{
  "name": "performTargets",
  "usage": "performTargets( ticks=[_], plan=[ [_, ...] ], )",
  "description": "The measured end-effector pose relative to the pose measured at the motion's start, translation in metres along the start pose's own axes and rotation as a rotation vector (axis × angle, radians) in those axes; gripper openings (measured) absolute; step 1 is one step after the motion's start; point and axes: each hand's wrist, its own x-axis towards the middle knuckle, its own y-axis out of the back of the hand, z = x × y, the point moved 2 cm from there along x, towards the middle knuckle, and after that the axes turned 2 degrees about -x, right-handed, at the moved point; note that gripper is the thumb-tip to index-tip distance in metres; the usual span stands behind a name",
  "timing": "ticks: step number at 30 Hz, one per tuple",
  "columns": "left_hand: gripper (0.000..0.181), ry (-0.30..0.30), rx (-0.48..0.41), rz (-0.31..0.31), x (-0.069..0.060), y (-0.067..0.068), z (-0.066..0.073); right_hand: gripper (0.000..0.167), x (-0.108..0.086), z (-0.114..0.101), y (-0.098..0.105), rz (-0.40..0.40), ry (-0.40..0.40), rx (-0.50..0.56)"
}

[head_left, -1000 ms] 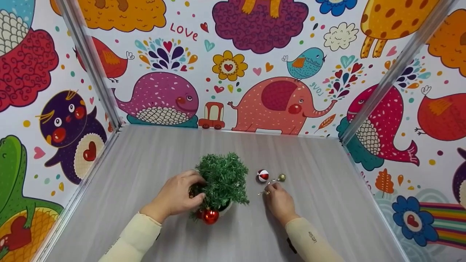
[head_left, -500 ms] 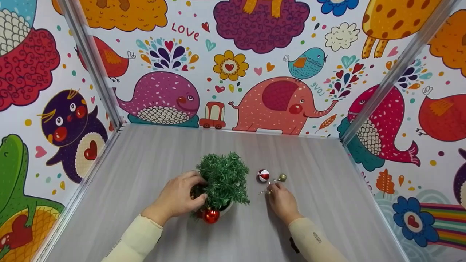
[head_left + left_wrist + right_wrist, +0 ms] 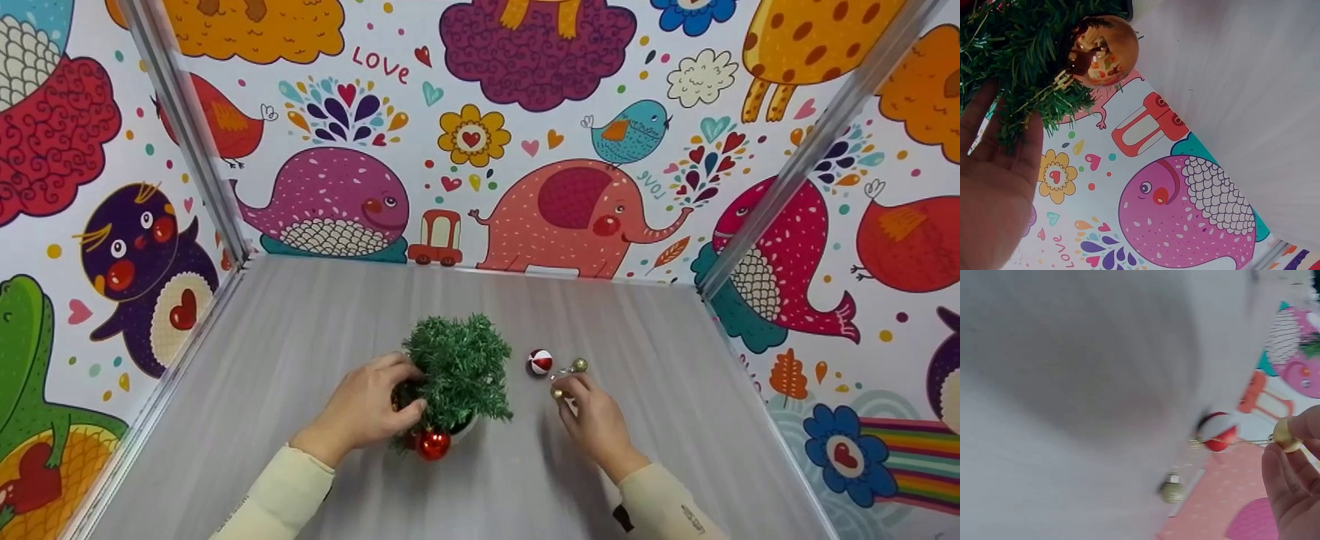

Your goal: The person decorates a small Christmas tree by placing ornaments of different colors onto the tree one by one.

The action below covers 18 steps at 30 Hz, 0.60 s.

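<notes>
A small green artificial Christmas tree (image 3: 457, 367) stands in a pale pot, and my left hand (image 3: 367, 405) grips foliage on its left side. In the left wrist view the fingers (image 3: 1027, 146) curl about a branch, close to a shiny gold bauble (image 3: 1107, 52) hanging on the tree. A red bauble (image 3: 433, 445) hangs low at the front. My right hand (image 3: 598, 427) pinches a small gold bauble (image 3: 1286, 435) between thumb and fingertips, its gold thread trailing. Near that hand lie a red-and-white bauble (image 3: 539, 362) and a glittery gold-green bauble (image 3: 580, 365).
Everything sits on a grey wood-look table (image 3: 322, 315). Cartoon-printed panels (image 3: 525, 135) rise at the back and both sides, joined by metal corner posts (image 3: 187, 142).
My right hand has lifted off the table and drawn slightly back to the right, bringing up the small gold bauble. The left hand has stayed on the tree.
</notes>
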Motion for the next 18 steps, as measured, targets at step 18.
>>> performTargets(
  ticks=[18],
  plan=[
    [0.028, -0.023, 0.029, 0.023, 0.001, -0.002, 0.002, 0.041, 0.012, -0.077, 0.054, 0.029, 0.313, 0.237]
  ],
)
